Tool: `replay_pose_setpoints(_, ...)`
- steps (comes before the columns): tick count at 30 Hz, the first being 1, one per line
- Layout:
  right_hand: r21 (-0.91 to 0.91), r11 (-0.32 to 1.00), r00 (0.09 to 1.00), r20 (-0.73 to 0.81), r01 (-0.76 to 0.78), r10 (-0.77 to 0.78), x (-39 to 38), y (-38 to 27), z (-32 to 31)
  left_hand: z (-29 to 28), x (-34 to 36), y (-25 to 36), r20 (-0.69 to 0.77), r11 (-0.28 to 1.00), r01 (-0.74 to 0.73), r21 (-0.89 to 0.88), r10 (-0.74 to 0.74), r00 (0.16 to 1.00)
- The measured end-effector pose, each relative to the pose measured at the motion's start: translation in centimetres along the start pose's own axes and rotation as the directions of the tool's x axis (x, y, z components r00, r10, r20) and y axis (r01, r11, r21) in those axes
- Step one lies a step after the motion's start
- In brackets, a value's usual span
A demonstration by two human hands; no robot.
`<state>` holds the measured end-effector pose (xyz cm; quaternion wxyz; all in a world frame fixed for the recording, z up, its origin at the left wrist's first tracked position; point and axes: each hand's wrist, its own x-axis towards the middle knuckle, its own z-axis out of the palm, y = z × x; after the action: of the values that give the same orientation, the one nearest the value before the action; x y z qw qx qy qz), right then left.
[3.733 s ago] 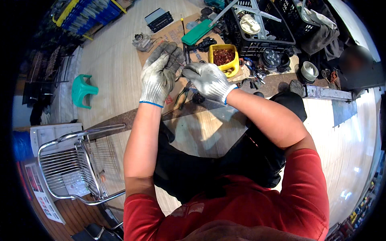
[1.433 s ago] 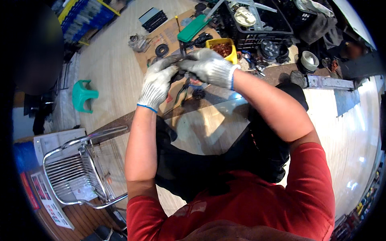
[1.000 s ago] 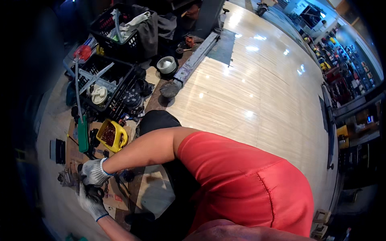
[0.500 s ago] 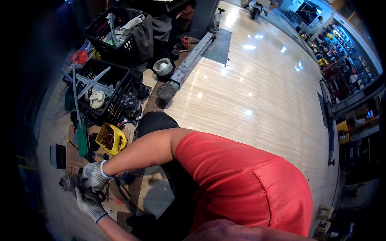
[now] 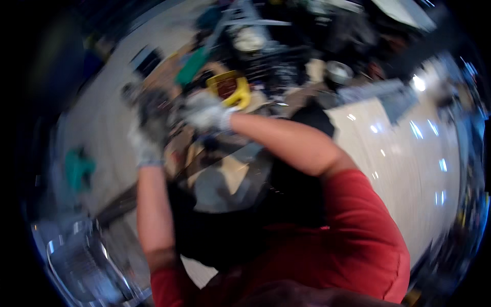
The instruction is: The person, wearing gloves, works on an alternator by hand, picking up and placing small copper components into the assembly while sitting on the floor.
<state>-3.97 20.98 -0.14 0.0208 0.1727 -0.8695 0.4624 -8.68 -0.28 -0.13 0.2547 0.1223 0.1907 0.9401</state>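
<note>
Motion smears the whole view. My left hand (image 5: 146, 146), in a whitish work glove, is at a dark, greasy metal part (image 5: 155, 108) and appears to grip its near side; the part's exact kind does not show. Just right of it is my right hand (image 5: 207, 112), gloved too, its fingers too blurred to read. Beyond the right hand stands a yellow cut-open jug (image 5: 238, 94) with reddish-brown contents. A green tool or handle (image 5: 192, 66) lies left of the jug, over brown cardboard (image 5: 163, 72).
Black crates (image 5: 286, 56) with parts and a pale round piece (image 5: 249, 39) stand at the back. A dark flat box (image 5: 147, 60) lies at the far left. A green object (image 5: 79, 170) and a shiny metal-framed thing (image 5: 87, 263) are at the left. Pale tiled floor (image 5: 394, 174) extends right.
The view has swung left, so everything sits farther right and both forearms now show more fully. My right hand has drawn apart from my left; the dark part stays by the left.
</note>
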Motion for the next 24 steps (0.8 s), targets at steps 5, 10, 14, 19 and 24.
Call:
replay_pose_setpoints(5,-0.264,0.934,0.970,0.043,0.243,-0.240,-1.3,-2.1,-1.6,6.8,-0.2,-2.0,-0.383,0.970,-0.119,0.211,0.194,0.903)
replay_pose_setpoints(10,-0.120,0.984,0.986,0.116,0.129,-0.115,-1.3,-2.9,-1.8,6.7,-0.5,-2.0,-0.362,0.977,-0.133,0.169,0.187,0.913)
replay_pose_setpoints(14,-0.303,0.890,0.940,0.101,0.342,-0.327,-1.2,-1.5,-1.5,7.0,-0.3,-2.2,-0.369,0.979,-0.127,0.157,0.178,0.912)
replay_pose_setpoints(19,-0.126,0.982,0.984,0.126,0.140,-0.124,-1.2,-2.2,-1.5,6.6,-0.4,-2.1,-0.335,0.986,-0.109,0.124,0.145,0.931)
replay_pose_setpoints(24,-0.103,0.983,0.973,0.193,0.152,-0.130,-1.1,-1.9,-1.5,5.7,-0.7,-1.6,-0.245,0.991,-0.053,0.124,0.082,0.966)
